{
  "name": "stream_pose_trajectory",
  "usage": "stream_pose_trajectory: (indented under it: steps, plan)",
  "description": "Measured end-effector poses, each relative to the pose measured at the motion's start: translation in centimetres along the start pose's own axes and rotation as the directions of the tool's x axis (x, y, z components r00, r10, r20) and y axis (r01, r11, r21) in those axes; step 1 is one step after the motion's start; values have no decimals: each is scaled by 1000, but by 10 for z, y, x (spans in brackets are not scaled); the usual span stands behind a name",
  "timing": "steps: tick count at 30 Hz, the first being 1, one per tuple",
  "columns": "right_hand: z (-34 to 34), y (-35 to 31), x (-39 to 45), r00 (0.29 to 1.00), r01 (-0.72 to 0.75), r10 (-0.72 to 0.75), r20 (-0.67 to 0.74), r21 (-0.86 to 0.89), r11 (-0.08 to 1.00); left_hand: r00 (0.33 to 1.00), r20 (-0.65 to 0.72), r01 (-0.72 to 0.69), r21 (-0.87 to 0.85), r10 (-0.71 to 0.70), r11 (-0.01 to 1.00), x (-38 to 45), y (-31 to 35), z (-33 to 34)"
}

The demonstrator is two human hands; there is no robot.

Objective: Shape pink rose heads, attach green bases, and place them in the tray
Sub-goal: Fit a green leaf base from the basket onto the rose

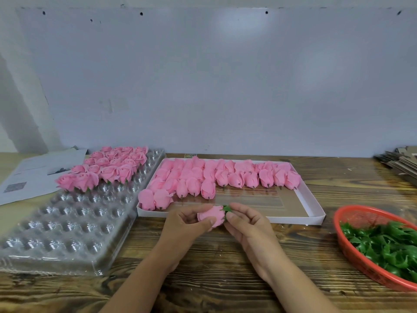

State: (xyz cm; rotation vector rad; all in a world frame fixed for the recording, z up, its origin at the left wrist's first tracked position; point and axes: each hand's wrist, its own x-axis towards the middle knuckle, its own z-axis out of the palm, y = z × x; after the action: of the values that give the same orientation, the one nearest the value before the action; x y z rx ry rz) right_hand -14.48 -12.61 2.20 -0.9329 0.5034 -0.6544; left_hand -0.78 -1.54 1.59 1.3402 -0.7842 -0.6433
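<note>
My left hand (188, 224) grips a pink rose head (211, 216) lying sideways just above the table, in front of the white box. My right hand (244, 224) pinches a green base (226, 210) against the rose head's right end. A clear plastic tray (67, 224) with round cups lies at the left; several finished roses (106, 169) with green bases fill its far rows. The white box (300, 213) in the middle holds several unshaped pink rose heads (216, 177).
A red plastic basket (352, 251) full of green bases (383, 245) sits at the right edge. Printed paper (33, 175) lies at the far left beside the tray. Stacked cardboard pieces (399, 163) rest at the far right. A grey wall rises behind the wooden table (214, 267).
</note>
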Motion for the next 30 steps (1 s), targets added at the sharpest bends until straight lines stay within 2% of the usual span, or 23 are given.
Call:
stream_pose_trajectory:
  steps: [4, 10, 17, 20, 24, 30]
  plan:
    - [2, 1, -1, 1000, 17, -16, 23, -52, 998, 1000, 11, -2, -3, 2, 1000, 1, 0, -1]
    - [1, 2, -1, 999, 33, -33, 33, -12, 999, 1000, 19, 4, -11, -4, 1000, 0, 1, -1]
    - [1, 3, -2, 996, 82, -77, 53, -91, 992, 999, 41, 10, -21, -9, 1000, -2, 5, -1]
    - [1, 3, -2, 996, 64, -59, 59, -81, 995, 998, 62, 21, -44, -18, 999, -2, 5, -1]
    - [-1, 2, 0, 998, -11, 7, 66, 60, 998, 997, 49, 56, -61, -53, 997, -1, 3, -1]
    - [-1, 2, -2, 999, -5, 6, 45, -20, 1000, 994, 95, 64, -111, -53, 992, -4, 9, 0]
